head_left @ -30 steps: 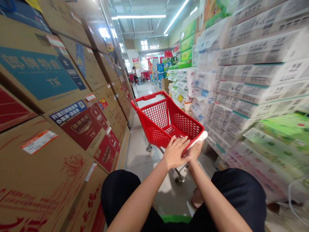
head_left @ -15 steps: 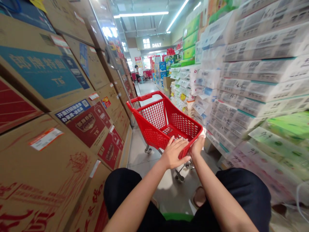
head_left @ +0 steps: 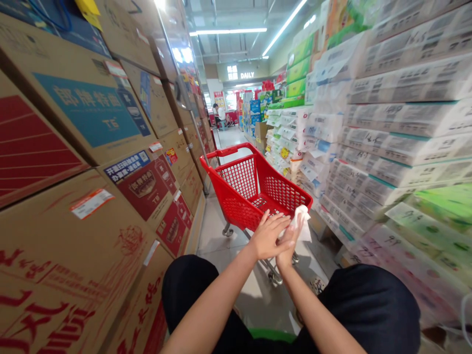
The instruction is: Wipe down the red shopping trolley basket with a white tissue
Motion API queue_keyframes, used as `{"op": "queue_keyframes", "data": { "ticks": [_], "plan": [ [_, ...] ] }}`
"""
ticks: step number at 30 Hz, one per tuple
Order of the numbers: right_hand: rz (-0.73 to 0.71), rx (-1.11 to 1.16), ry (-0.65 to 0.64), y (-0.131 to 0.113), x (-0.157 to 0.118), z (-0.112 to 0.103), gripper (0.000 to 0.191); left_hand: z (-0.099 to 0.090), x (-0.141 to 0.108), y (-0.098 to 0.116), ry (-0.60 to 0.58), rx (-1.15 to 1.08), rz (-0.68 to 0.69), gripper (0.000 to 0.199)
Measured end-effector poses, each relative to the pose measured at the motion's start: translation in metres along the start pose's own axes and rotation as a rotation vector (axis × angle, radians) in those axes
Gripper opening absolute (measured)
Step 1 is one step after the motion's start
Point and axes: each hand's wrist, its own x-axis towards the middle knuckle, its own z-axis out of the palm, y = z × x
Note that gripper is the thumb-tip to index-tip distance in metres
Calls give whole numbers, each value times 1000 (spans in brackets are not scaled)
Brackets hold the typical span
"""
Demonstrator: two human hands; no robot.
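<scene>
My right hand [head_left: 289, 242] has the white cloth [head_left: 302, 213] bunched loosely in its fingers, which are partly curled and fairly close together, with one end of the cloth poking up past the fingertips and a limp edge hanging on the right. My left hand [head_left: 268, 237] lies palm down beside it, fingers long and only slightly apart, overlapping the right hand; I see nothing gripped in it. The two meet at the near end of the red cart [head_left: 236, 209], though I can't quite tell whether my left fingertips press on its rim or just sit over it.

The cloth looks thin, soft and nearly weightless, maybe paper, so it would crumple easily and could tear if dragged over the basket's holes. I'd take it in a flat fold under the finger pads, leaving little loose edge to snag.

The cart looks like stiff, smooth plastic on a metal frame: hard to bend, a touch slippery on its glossy faces, and moderately light for its size. It stands on casters [head_left: 275, 279], so a sideways push would probably roll or swing it. The near rim gives my left fingers a firm edge to steady it; the handle [head_left: 229, 150], at the far left end, is the surest grip but well away from me.
</scene>
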Motion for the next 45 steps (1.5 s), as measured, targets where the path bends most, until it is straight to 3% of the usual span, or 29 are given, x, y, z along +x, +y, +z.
{"op": "queue_keyframes", "data": {
  "ticks": [4, 8, 11, 13, 18, 22, 25, 27, 30, 33, 36, 42, 45],
  "plan": [
    [134, 38, 208, 21, 32, -23, 62, 1, 1, 2, 14, -12, 6, 69],
    [215, 117, 258, 66, 81, -53, 62, 1, 3, 2, -3, 6, 25, 72],
    [226, 123, 240, 83, 98, -66, 60, 4, 5, 5, -15, 39, 28, 76],
    [203, 113, 227, 79, 92, -66, 57, 8, 7, 7, -9, 67, 28, 80],
    [47, 65, 107, 45, 46, -57, 49, 13, 15, 6, -4, 142, 60, 99],
    [-144, 6, -112, 40, 31, -73, 43, -6, 20, -24, -61, 267, 160, 94],
    [-238, -21, -242, 53, 38, -93, 40, -32, 19, -61, -7, 421, 3, 83],
    [-246, -20, -252, 65, 48, -102, 40, -47, 15, -82, 15, 496, -122, 74],
    [-165, -16, -191, 85, 64, -107, 41, -53, 12, -95, -14, 534, -147, 69],
    [-24, -17, -131, 94, 77, -106, 45, -41, 18, -84, 31, 563, -181, 77],
    [47, -26, -79, 81, 83, -102, 48, -23, 29, -64, 63, 599, -245, 85],
    [-124, -246, -140, 27, 69, -78, 47, 0, 45, -32, 81, 671, -299, 104],
    [-229, -329, -186, 17, 67, -73, 50, 0, 44, -26, 57, 665, -259, 105]
  ]
}}
